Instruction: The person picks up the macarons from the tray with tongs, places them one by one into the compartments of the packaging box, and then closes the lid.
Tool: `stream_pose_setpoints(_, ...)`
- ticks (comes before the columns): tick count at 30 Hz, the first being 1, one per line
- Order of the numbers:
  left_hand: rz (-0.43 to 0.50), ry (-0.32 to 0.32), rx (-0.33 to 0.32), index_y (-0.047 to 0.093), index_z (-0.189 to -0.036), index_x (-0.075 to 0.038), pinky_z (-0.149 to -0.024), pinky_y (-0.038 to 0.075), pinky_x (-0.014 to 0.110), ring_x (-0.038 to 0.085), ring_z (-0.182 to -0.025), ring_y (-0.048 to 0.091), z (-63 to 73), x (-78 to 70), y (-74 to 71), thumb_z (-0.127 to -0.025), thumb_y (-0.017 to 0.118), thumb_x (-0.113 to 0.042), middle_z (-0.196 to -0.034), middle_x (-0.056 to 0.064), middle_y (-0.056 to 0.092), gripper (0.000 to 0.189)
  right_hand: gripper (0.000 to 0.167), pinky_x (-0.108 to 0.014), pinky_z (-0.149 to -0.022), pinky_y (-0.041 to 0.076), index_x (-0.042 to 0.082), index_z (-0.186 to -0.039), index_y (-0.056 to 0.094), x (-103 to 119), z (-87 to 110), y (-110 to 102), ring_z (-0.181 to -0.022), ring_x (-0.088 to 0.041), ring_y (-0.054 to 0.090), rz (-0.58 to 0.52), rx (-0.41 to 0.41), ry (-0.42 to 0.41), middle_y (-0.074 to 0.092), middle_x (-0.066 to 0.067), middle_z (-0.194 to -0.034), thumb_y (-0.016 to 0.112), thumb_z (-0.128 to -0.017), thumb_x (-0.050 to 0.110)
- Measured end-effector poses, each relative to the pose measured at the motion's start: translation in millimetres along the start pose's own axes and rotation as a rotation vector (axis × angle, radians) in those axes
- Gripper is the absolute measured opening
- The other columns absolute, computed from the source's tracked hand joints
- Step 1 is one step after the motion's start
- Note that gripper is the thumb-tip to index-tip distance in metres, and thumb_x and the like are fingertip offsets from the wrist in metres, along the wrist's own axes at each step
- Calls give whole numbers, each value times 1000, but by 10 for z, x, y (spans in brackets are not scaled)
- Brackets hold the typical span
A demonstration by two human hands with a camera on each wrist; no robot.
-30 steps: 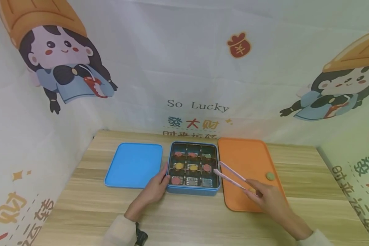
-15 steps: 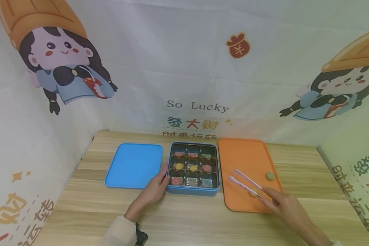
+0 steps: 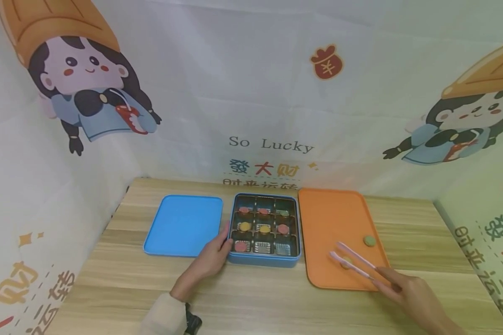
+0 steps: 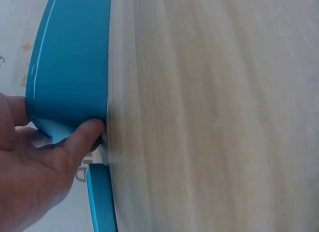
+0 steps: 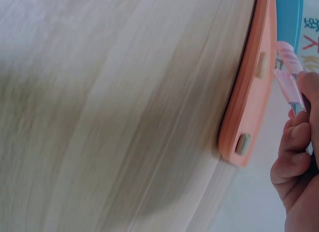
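Note:
My left hand (image 3: 211, 253) holds the left side of the blue box (image 3: 263, 261); in the left wrist view the thumb presses low on the box wall (image 4: 72, 67). Pink, yellow and green round pieces lie in several compartments of its dark divided liner. My right hand (image 3: 415, 293) pinches pink-and-white tongs (image 3: 362, 271), their arms spread apart. The tongs overlap a yellow round piece (image 3: 345, 263) on the orange tray (image 3: 331, 214), with nothing gripped between the tips. A green round piece (image 3: 369, 241) lies near the tray's right edge.
A blue lid (image 3: 184, 225) lies to the left of the box. The orange tray stands close against the box's right side. Behind the wooden table (image 3: 260, 298) hangs a printed white cloth (image 3: 251, 93).
My right hand has drawn the tongs away from the box's right edge, rightward and toward me, to the yellow piece on the tray. The left hand and box stay in place.

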State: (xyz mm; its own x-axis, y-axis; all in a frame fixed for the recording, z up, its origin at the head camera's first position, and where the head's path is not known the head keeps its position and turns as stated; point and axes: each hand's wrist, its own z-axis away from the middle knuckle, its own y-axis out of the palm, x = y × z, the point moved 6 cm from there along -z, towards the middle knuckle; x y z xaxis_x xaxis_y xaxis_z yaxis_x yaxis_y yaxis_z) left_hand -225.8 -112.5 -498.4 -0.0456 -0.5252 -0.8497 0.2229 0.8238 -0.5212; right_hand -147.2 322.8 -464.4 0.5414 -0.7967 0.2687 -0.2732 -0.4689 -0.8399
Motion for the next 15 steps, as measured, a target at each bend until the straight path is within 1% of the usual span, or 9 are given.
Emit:
stream_pose_setpoints(1, 1, -1, 0, 16, -157, 0, -119, 26, 52, 39, -147, 25, 1, 1, 1, -108, 37, -16, -160, 23, 24, 56, 36, -8, -47, 34, 4, -106, 75, -15, 9, -11, -55, 14, 33, 3, -1, -3, 56, 20, -63, 85, -71, 8)
stream_pose_setpoints(3, 7, -6, -1, 15, -157, 0, -119, 26, 53, 39, -147, 25, 0, 4, 1, -107, 37, -16, -160, 23, 23, 56, 35, -8, -47, 34, 3, -105, 75, -44, 24, -31, -55, 14, 34, 0, -1, -7, 56, 20, -64, 85, -71, 8)
stream_pose_setpoints(5, 10, -4, -4, 16, -157, 0, -119, 26, 53, 39, -147, 24, -1, 8, 2, -107, 37, -16, -160, 23, 23, 57, 34, -7, -47, 31, 3, -104, 75, -65, 31, -52, -55, 13, 31, -5, 3, -7, 47, 24, -62, 85, -73, 9)
stream_pose_setpoints(8, 9, -8, -1, 16, -157, 0, -118, 26, 53, 39, -147, 24, 1, 6, 2, -107, 37, -16, -160, 22, 22, 57, 31, -7, -45, 27, 3, -102, 75, -94, 50, -79, -53, 13, 28, -23, 10, 3, 37, 27, -61, 84, -73, 9)
stream_pose_setpoints(11, 3, -6, 4, 16, -157, 1, -119, 25, 53, 39, -147, 24, 5, -9, -3, -107, 37, -16, -160, 22, 22, 57, 30, -7, -43, 27, 1, -101, 75, -118, 82, -100, -53, 15, 27, -40, 9, 4, 36, 27, -60, 84, -74, 8)
stream_pose_setpoints(15, -8, 0, 9, 15, -157, 1, -119, 25, 53, 39, -147, 24, 7, -20, -7, -108, 37, -16, -160, 22, 22, 57, 27, -7, -42, 26, 1, -100, 74, -140, 124, -116, -53, 17, 25, -58, -6, -16, 35, 28, -58, 83, -75, 9)
